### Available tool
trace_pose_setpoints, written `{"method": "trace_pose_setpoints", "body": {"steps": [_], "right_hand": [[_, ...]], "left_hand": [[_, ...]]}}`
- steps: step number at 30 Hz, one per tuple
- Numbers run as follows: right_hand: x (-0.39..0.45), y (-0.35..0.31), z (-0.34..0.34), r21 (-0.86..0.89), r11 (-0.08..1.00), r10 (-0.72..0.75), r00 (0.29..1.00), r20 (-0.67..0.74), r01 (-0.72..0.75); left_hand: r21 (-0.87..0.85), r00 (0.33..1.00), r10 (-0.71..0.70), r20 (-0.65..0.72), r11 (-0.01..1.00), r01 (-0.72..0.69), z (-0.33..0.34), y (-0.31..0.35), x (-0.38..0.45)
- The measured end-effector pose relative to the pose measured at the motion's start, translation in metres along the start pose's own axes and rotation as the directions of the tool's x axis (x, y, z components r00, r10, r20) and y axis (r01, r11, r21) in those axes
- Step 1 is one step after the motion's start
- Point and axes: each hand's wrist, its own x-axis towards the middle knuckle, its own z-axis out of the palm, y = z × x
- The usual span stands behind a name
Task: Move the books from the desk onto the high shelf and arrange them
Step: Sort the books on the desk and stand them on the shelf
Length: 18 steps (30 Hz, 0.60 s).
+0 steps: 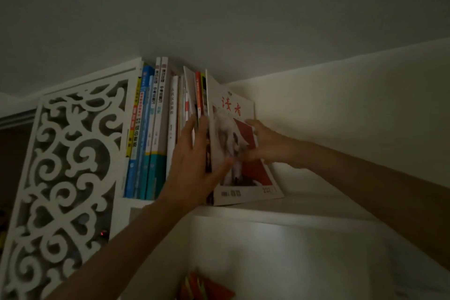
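A row of books [155, 129] stands upright on the high white shelf [304, 212], packed against the carved side panel. At the row's right end a magazine [246, 178] with red characters and a white-and-red cover leans to the right. My left hand [192, 165] lies with straight fingers against the spines of the thin books beside the magazine, its thumb on the magazine's cover. My right hand [263, 143] grips the magazine's cover from the right, thumb on the cover and fingers curled behind it.
A white fretwork side panel [70, 165] closes the shelf on the left. The ceiling sits just above the book tops. The shelf runs on to the right along the wall. Below, red and green items [204, 287] show dimly.
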Motion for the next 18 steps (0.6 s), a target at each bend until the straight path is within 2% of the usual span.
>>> {"method": "trace_pose_setpoints", "body": {"steps": [2, 3, 4, 6, 10, 12, 18], "right_hand": [[-0.001, 0.005, 0.009, -0.165, 0.976, -0.108, 0.971, 0.215, 0.145], [-0.002, 0.008, 0.014, -0.279, 0.939, -0.115, 0.949, 0.295, 0.2], [-0.001, 0.015, 0.016, -0.384, 0.895, -0.105, 0.942, 0.318, 0.229], [0.003, 0.023, 0.02, -0.49, 0.84, -0.106, 0.956, 0.274, 0.233], [0.026, 0.041, 0.033, -0.565, 0.807, -0.097, 0.982, 0.163, 0.174], [0.035, 0.049, 0.039, -0.581, 0.797, -0.107, 0.985, 0.132, 0.165], [0.03, 0.041, 0.021, -0.547, 0.82, -0.09, 0.982, 0.168, 0.169]], "left_hand": [[0.05, 0.98, 0.095, 0.174, 0.993, -0.105, -0.011, -0.015, -0.014], [0.089, 0.971, 0.116, 0.21, 0.987, -0.137, -0.014, -0.021, -0.016], [0.152, 0.965, 0.149, 0.217, 0.971, -0.184, -0.015, -0.026, -0.016], [0.309, 0.953, 0.198, 0.23, 0.913, -0.265, -0.012, -0.03, -0.01], [0.46, 0.965, 0.008, 0.262, 0.878, -0.132, 0.001, -0.032, 0.0], [0.451, 0.968, -0.001, 0.249, 0.885, -0.116, 0.009, -0.037, -0.001], [0.324, 0.972, 0.039, 0.23, 0.939, -0.114, 0.005, -0.035, -0.001]]}}
